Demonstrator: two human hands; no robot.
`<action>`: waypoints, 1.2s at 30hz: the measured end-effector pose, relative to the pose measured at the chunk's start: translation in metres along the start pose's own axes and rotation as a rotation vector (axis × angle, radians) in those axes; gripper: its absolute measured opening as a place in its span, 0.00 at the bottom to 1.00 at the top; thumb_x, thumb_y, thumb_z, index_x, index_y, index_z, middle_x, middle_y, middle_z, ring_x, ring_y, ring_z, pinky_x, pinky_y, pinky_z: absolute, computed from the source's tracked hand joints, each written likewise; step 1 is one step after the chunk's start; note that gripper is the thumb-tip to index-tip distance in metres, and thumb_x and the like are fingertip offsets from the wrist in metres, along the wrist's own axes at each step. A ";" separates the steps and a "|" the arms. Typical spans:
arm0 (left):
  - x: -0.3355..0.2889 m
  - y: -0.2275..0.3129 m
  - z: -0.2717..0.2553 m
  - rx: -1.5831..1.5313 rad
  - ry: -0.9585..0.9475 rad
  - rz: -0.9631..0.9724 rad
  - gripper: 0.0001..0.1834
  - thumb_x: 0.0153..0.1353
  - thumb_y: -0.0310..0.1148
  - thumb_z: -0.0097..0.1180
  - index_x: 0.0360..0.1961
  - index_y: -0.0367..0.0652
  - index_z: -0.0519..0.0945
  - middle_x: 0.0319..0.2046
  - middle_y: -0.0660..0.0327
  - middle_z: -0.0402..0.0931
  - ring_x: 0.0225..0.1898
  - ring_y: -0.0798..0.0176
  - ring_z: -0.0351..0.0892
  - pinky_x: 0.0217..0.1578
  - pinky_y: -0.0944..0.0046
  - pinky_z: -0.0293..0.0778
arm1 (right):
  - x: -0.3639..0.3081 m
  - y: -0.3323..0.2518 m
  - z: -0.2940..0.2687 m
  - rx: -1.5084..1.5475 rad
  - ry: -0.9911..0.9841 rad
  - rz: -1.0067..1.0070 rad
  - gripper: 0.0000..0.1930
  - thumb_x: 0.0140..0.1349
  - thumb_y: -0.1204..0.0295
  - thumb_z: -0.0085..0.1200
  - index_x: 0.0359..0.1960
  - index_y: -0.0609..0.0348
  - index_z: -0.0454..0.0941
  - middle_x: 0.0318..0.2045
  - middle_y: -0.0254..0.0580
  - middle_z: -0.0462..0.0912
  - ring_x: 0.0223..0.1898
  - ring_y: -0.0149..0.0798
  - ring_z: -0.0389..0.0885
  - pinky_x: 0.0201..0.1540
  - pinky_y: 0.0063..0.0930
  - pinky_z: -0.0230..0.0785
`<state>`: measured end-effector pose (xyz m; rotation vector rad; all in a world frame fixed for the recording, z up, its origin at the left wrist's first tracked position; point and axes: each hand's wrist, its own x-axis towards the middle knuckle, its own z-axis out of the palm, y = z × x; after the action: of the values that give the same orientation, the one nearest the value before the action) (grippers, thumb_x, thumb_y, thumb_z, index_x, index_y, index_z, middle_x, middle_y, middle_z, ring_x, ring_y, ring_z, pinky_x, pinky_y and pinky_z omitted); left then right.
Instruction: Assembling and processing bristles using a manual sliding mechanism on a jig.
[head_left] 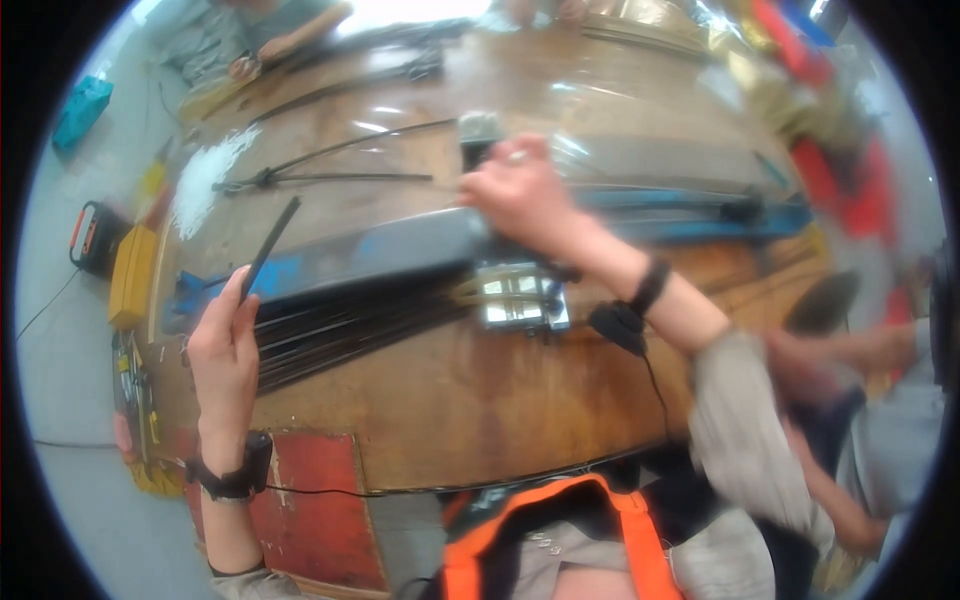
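My left hand [222, 355] is raised at the left edge of the table, its fingers closed on a thin black strip [272, 245] that points up and to the right. My right hand [520, 195] reaches over the middle of the table with its fingers curled in, blurred by motion. What it grips, if anything, is hidden. Just beyond its fingers is a small block-like thing, pale on top and dark below [478, 138]. Between the hands lies a bundle of long black strips [360, 335]. Its right end meets a small shiny metal fixture [522, 295] below my right wrist.
A long blue-grey bar [390, 245] crosses the wooden table [480, 420]. Beyond it lie thin black rods [350, 178] and white bits [208, 185]. A yellow box [133, 275] stands at the left, a red panel [310, 505] below. Other people sit at the right and far side.
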<state>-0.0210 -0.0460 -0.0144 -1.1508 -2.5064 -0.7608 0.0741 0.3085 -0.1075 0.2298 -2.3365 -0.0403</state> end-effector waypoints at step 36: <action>0.078 0.047 0.188 -0.119 -0.210 0.365 0.09 0.64 0.37 0.55 0.30 0.44 0.78 0.26 0.50 0.77 0.32 0.43 0.78 0.31 0.47 0.74 | -0.166 0.092 -0.152 -0.257 -0.212 0.291 0.19 0.58 0.76 0.58 0.53 0.61 0.78 0.51 0.46 0.82 0.59 0.51 0.74 0.61 0.41 0.62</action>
<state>-0.0418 0.1342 -0.1176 -1.7493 -2.3282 -0.7257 0.2824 0.4348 -0.1091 -0.2544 -2.5210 -0.2294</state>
